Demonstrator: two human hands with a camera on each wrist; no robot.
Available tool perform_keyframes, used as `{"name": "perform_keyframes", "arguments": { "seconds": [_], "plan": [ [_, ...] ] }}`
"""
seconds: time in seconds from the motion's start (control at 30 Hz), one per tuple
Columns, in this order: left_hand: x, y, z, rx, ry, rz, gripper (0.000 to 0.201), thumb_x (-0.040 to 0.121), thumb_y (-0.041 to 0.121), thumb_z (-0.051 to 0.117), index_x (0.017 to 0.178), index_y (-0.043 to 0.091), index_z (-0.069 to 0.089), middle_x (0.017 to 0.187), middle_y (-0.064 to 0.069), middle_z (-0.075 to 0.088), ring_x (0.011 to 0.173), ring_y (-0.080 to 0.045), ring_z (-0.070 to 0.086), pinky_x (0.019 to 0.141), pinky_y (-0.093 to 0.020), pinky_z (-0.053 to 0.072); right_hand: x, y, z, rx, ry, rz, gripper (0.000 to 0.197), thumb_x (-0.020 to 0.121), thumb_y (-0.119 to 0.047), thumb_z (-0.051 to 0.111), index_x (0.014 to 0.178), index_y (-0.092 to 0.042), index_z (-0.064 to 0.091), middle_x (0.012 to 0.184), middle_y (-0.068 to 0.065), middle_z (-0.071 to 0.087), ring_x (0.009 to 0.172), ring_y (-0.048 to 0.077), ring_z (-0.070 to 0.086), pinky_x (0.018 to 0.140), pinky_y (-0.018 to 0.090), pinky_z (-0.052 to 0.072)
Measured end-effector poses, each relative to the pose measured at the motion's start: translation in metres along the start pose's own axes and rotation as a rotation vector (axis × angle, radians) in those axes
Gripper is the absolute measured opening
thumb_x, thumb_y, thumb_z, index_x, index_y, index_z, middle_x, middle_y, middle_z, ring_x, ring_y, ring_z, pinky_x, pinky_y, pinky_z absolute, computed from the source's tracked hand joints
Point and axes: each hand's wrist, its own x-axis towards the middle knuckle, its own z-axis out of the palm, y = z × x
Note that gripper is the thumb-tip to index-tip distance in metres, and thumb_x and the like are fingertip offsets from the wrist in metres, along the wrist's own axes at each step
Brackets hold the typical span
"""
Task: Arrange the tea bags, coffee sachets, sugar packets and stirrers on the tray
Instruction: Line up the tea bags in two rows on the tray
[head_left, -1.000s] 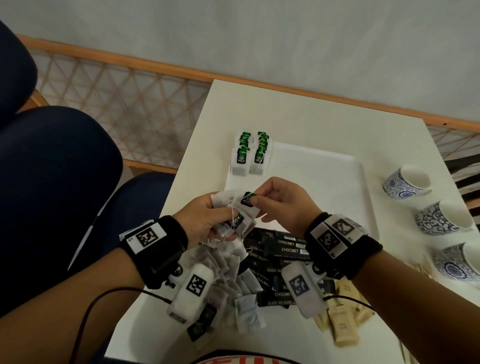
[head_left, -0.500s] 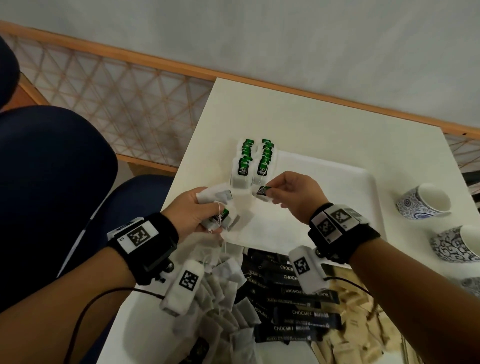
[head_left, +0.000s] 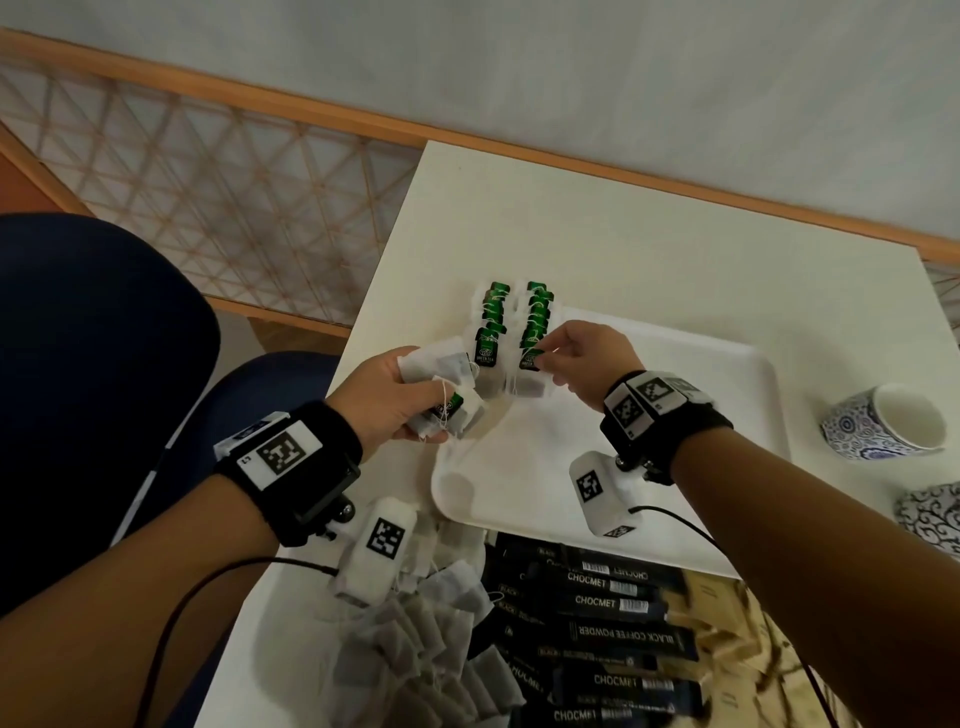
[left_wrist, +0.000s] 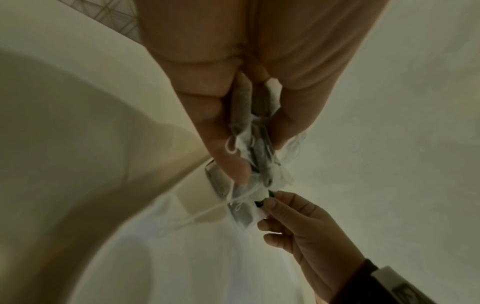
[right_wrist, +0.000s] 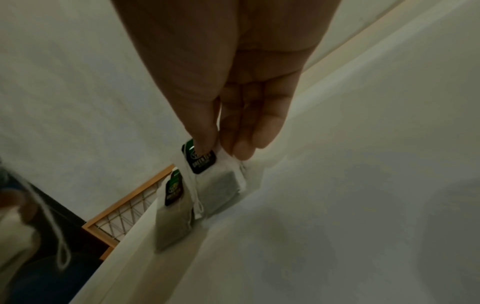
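My right hand (head_left: 545, 358) pinches one tea bag (right_wrist: 221, 183) by its green tag (right_wrist: 202, 162) at the near end of the right row of tea bags (head_left: 535, 322) on the white tray (head_left: 675, 467). A second row of tea bags (head_left: 491, 322) lies just left of it. My left hand (head_left: 415, 400) grips a bunch of tea bags (head_left: 447, 400) with tangled strings (left_wrist: 257, 156), held over the tray's left edge. The pinching right hand (left_wrist: 267, 203) also shows in the left wrist view.
Loose tea bags (head_left: 426, 634) are heaped at the table's near left. Black coffee sachets (head_left: 613, 634) lie near the middle, tan sugar packets (head_left: 727, 654) to their right. Blue-patterned cups (head_left: 883, 421) stand at the right. A dark blue chair (head_left: 104, 364) sits left of the table (head_left: 623, 234).
Both hands moved forward from above the loose pile to the tray. My right hand carried its tea bag to the near end of the right row.
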Motion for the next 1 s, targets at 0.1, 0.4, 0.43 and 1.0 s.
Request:
{"name": "perform_keyframes", "arguments": {
  "seconds": [0.1, 0.4, 0.43, 1.0],
  "plan": [
    [0.000, -0.002, 0.001, 0.059, -0.020, -0.026, 0.017, 0.090, -0.003, 0.057, 0.103, 0.006, 0.061, 0.077, -0.012, 0.065, 0.048, -0.015, 0.062, 0.054, -0.032, 0.059, 0.000, 0.000, 0.000, -0.011, -0.007, 0.002, 0.007, 0.086, -0.025, 0.065, 0.093, -0.023, 0.064, 0.077, -0.002, 0.067, 0.072, 0.014, 0.059, 0.075, 0.033, 0.052],
    [-0.007, -0.002, 0.015, 0.087, -0.093, -0.050, 0.015, 0.088, -0.001, 0.060, 0.100, 0.006, 0.064, 0.084, -0.013, 0.067, 0.057, -0.017, 0.066, 0.058, -0.032, 0.060, -0.032, -0.022, -0.008, 0.026, 0.133, -0.230, 0.012, 0.087, -0.032, 0.063, 0.099, -0.031, 0.066, 0.100, -0.012, 0.059, 0.083, 0.006, 0.059, 0.070, 0.011, 0.040],
    [-0.008, -0.002, 0.017, 0.096, -0.106, -0.046, 0.016, 0.088, -0.001, 0.061, 0.101, 0.006, 0.064, 0.084, -0.014, 0.068, 0.058, -0.017, 0.066, 0.058, -0.031, 0.060, -0.040, -0.028, -0.007, 0.049, 0.092, -0.259, 0.012, 0.087, -0.034, 0.064, 0.098, -0.031, 0.067, 0.098, -0.014, 0.062, 0.083, 0.003, 0.060, 0.070, 0.010, 0.041],
    [-0.029, -0.010, 0.006, 0.084, -0.057, -0.006, 0.023, 0.086, -0.008, 0.059, 0.092, 0.013, 0.063, 0.090, -0.010, 0.064, 0.069, -0.016, 0.064, 0.053, -0.029, 0.058, -0.069, -0.037, -0.015, 0.111, -0.025, -0.123, 0.020, 0.084, -0.009, 0.061, 0.078, -0.028, 0.066, 0.070, -0.002, 0.067, 0.056, 0.005, 0.056, 0.061, 0.023, 0.051]
  ]
}}
